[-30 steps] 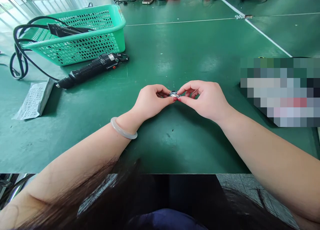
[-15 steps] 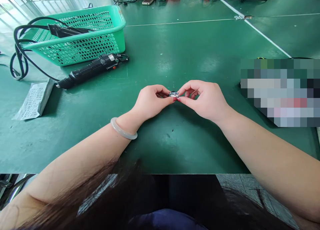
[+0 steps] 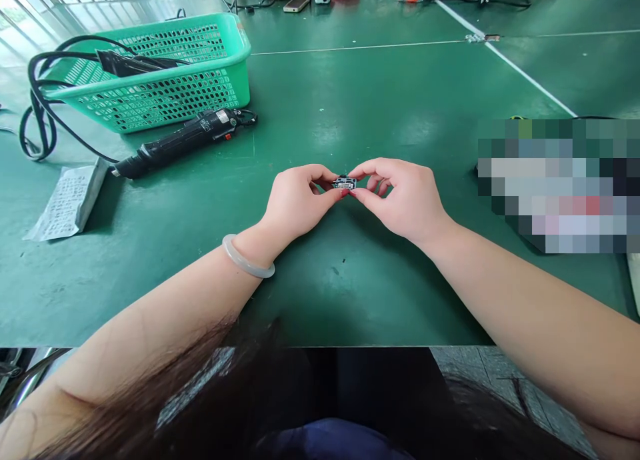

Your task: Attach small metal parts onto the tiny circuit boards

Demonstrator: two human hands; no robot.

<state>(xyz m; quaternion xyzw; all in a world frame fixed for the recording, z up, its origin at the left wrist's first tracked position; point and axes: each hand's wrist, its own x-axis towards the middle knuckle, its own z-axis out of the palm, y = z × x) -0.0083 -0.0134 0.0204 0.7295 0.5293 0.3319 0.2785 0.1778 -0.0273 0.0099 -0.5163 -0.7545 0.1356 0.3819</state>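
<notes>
A small black-and-silver part (image 3: pixel 345 183), too small to name exactly, is pinched between both hands just above the green table (image 3: pixel 320 293). My left hand (image 3: pixel 299 197) closes on its left end with thumb and forefinger; a pale bangle (image 3: pixel 246 260) circles that wrist. From the right, my right hand (image 3: pixel 403 195) grips the other end between thumb and fingertip, its remaining fingers curled. The thumbs meet along the near side of the part, and the fingers hide its two ends.
At the left stands a green perforated basket (image 3: pixel 165 100) with black cables. In front of it lies a black electric screwdriver (image 3: pixel 175 143), beside a folded paper packet (image 3: pixel 70 200). A pixelated object (image 3: pixel 560 187) sits at the right. A phone (image 3: pixel 297 4) lies at the far edge.
Both hands, still holding the small part, have shifted slightly left and up. The part has tipped, so more of its patterned face shows.
</notes>
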